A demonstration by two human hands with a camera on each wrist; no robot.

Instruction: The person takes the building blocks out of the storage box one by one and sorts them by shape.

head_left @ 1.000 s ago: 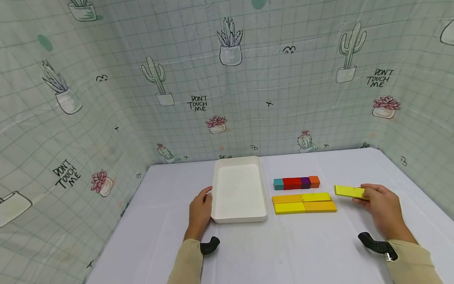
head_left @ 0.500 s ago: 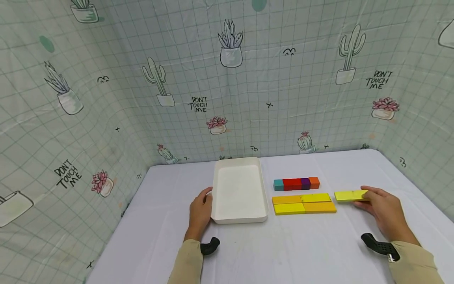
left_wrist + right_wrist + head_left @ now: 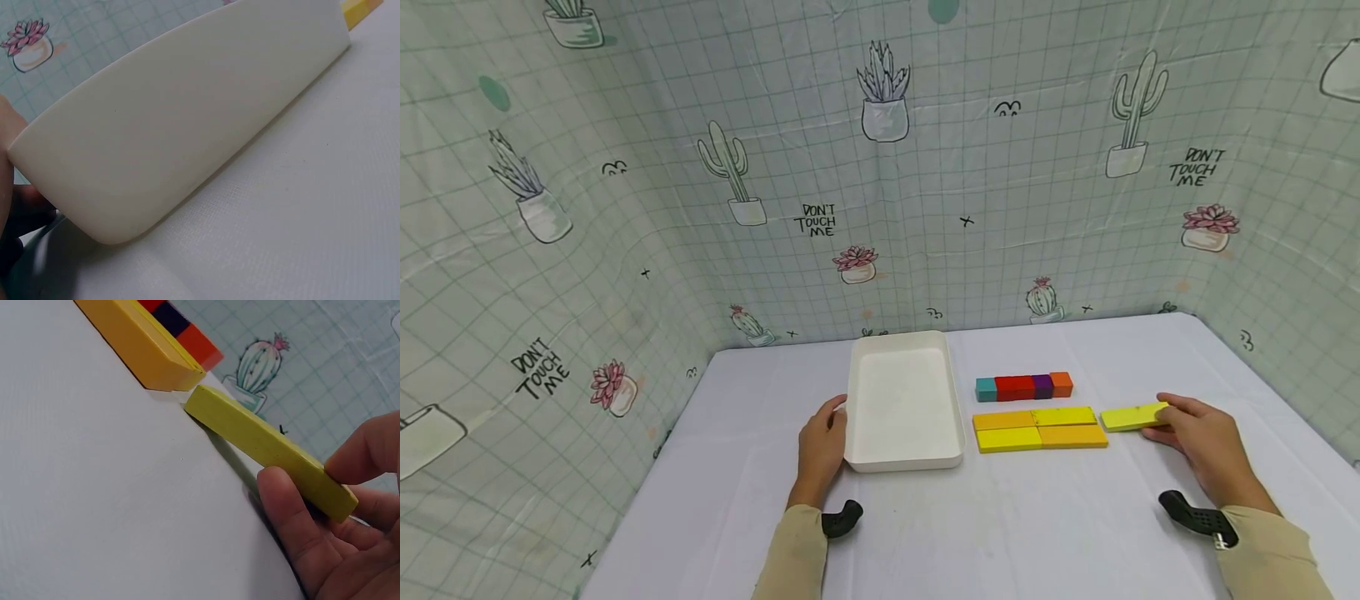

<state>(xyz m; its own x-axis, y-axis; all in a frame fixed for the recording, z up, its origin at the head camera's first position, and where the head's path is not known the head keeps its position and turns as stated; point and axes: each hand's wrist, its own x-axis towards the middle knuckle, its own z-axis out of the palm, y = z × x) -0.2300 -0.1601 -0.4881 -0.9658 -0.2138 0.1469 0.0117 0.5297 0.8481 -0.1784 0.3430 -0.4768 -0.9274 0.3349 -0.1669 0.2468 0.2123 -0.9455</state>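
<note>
My right hand (image 3: 1212,446) pinches a flat yellow block (image 3: 1127,417) near its right end. In the right wrist view, thumb and fingers press the yellow block (image 3: 262,444) from opposite sides, and its far end is close to the table. Left of it, yellow and orange flat blocks (image 3: 1041,429) lie together in two rows. A narrow gap parts the held block from them. My left hand (image 3: 822,446) rests against the left side of a white tray (image 3: 906,464), its fingers loosely bent. The left wrist view shows the tray's outer wall (image 3: 187,119) and little of the hand.
Behind the flat blocks, a row of small teal, red, purple and orange blocks (image 3: 1024,387) stands on the white table (image 3: 1000,533). A patterned cloth (image 3: 925,175) closes off the back and sides.
My right hand has lowered the yellow block toward the table and brought it slightly left, nearer the flat blocks. My left hand and the tray stay put.
</note>
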